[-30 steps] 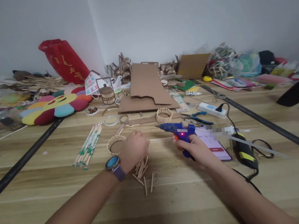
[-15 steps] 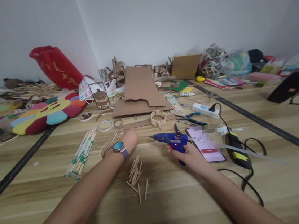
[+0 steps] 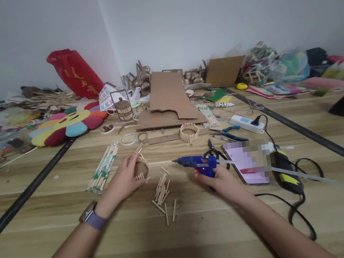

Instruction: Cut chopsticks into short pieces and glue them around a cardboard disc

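Note:
My left hand point(image 3: 124, 180) grips a small ring made of short wooden sticks point(image 3: 140, 169), held on edge just above the wooden floor. My right hand point(image 3: 220, 179) is closed round the handle of a blue hot glue gun point(image 3: 195, 162); its red light is on and its nozzle points left toward the ring, with a gap between them. A loose pile of short cut sticks point(image 3: 162, 192) lies between the two hands. A watch with a purple strap sits on my left wrist.
A phone point(image 3: 247, 163) lies right of the glue gun, beside a black and yellow tool point(image 3: 286, 171) with a cord. Further off are a second stick ring point(image 3: 188, 132), pliers point(image 3: 228, 131), a power strip point(image 3: 246, 123), wrapped chopsticks point(image 3: 103, 168), cardboard sheets point(image 3: 168, 100) and a flower cushion point(image 3: 66, 124).
My left hand has drawn back from its reach forward and now holds the stick ring up on edge. The glue gun has shifted slightly left and lower.

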`<state>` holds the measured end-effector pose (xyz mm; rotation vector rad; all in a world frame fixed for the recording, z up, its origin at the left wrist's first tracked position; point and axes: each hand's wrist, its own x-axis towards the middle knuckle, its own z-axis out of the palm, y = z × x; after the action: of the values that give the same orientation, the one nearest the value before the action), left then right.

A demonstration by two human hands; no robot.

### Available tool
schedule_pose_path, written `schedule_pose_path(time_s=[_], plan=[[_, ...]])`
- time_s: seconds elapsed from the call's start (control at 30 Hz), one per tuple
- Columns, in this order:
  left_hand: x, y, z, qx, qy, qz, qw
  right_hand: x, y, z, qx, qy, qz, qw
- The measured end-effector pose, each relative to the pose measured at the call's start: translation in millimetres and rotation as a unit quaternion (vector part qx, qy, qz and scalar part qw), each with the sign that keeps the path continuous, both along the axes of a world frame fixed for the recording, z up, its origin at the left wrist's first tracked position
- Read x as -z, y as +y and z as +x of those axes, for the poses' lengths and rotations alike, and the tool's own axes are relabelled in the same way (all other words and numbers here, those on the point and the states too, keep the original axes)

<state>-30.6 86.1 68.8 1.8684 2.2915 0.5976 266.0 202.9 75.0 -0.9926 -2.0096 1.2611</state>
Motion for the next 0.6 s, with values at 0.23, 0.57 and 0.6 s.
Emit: schedule_pose_path(time_s=[0.23, 0.57, 0.6], plan=[[3.8, 5.2, 10.8, 0.013, -0.040, 0.038, 0.998, 3.8, -2.2, -1.3, -0.009, -0.007, -0.001, 1.000], [-3.5, -83.1, 34.1, 0.079, 0.003, 0.077, 0.994, 6.9, 3.2, 1.0, 0.014, -0.019, -0.019, 1.000], [0.6, -99.8, 44.5, 0.096, 0.014, 0.072, 0.993, 7.5, 3.7, 0.9, 0.017, -0.021, -0.025, 0.999]])
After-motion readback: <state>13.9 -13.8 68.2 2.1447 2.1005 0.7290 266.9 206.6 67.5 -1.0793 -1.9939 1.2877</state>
